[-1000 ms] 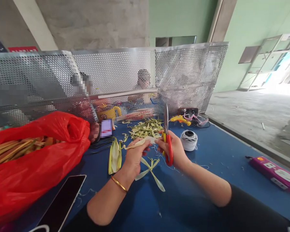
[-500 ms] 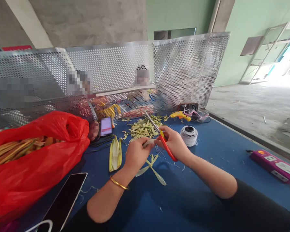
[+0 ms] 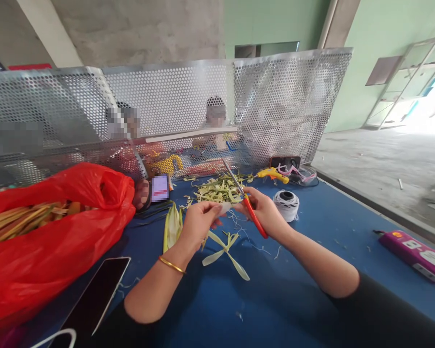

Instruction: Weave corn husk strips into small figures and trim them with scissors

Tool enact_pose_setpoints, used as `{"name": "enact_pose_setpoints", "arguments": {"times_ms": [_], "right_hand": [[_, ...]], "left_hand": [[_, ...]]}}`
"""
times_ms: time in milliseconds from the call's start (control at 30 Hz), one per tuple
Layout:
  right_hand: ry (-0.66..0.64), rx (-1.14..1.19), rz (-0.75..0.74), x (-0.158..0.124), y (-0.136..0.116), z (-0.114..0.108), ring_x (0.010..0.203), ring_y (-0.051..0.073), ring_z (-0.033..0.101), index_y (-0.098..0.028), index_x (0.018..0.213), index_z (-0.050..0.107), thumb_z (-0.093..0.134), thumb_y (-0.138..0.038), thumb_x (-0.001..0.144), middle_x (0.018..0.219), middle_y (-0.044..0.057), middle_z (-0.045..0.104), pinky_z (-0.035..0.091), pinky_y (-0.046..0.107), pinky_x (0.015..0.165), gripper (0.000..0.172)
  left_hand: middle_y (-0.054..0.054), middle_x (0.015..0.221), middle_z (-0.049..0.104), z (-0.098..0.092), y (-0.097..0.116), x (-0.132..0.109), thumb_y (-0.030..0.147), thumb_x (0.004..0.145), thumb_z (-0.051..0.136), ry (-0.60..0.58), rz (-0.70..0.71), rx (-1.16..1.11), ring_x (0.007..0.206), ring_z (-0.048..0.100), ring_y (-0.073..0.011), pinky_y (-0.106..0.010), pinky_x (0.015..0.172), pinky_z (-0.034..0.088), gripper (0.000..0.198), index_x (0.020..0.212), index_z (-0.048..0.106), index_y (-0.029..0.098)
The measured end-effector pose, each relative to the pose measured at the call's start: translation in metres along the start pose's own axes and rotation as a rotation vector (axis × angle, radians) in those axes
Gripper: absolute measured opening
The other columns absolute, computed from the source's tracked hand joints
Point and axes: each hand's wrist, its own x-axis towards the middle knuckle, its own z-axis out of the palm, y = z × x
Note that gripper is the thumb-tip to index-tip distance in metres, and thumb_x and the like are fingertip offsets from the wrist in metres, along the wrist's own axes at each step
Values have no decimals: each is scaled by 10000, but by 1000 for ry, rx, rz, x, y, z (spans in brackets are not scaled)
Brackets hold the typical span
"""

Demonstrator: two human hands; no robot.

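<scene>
My left hand [image 3: 196,223] pinches a small pale piece of leaf or husk [image 3: 224,209] between thumb and fingers. Scissors with red and yellow handles [image 3: 253,217] rest in my right hand [image 3: 264,210], their blades pointing up and away. The right fingertips are close to the pale piece; whether they also touch it, I cannot tell. On the table below the hands, narrow pale blades lie crossed in an X [image 3: 224,249]. A larger yellow-green husk [image 3: 172,224] lies partly behind my left hand. Beyond both hands is a heap of green and cream trimmings [image 3: 217,188].
A red plastic bag [image 3: 58,270] of dry strips fills the left, beside a dark phone [image 3: 96,290]. At right stand a white thread spool [image 3: 287,207], a yellow glue gun [image 3: 273,174] and a purple case [image 3: 413,251]. A perforated metal screen [image 3: 174,96] separates me from people opposite.
The pale piece shows more openly between my hands, and my left fingers have loosened and shifted slightly. The scissors remain in my right hand. The view has moved a little.
</scene>
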Motion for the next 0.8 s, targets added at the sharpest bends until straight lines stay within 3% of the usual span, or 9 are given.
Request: {"name": "enact_pose_setpoints", "arguments": {"times_ms": [133,333,533,800], "right_hand": [[-94,-219,-43,1,2,-4,555,125,437,-209,1062,546,658,-496,714,594,-79,479,358,255,538,464],[-240,-389,-65,-3,2,1,595,153,528,-218,1033,597,614,-511,764,679,-24,595,406,271,563,397],[-195,-521,-136,-6,3,6,783,221,642,-236,1021,648,594,-506,796,910,61,691,465,312,685,356],[-260,-517,-96,-6,3,6,647,178,550,-225,812,651,503,-556,837,726,24,629,391,267,581,364]], "left_hand": [[-31,623,698,-6,2,6,200,653,703,147,-54,-174,445,543,-100,-206,430,410,42,642,692,161],[-22,627,687,-9,-2,14,194,694,665,321,16,-234,471,561,-104,-202,431,422,68,634,664,161],[14,579,663,-5,-2,12,140,725,620,300,11,-205,465,564,-109,-198,431,416,129,612,657,189],[26,572,669,-2,0,9,126,726,617,271,-21,-192,451,551,-106,-202,441,415,146,613,668,205]]}}
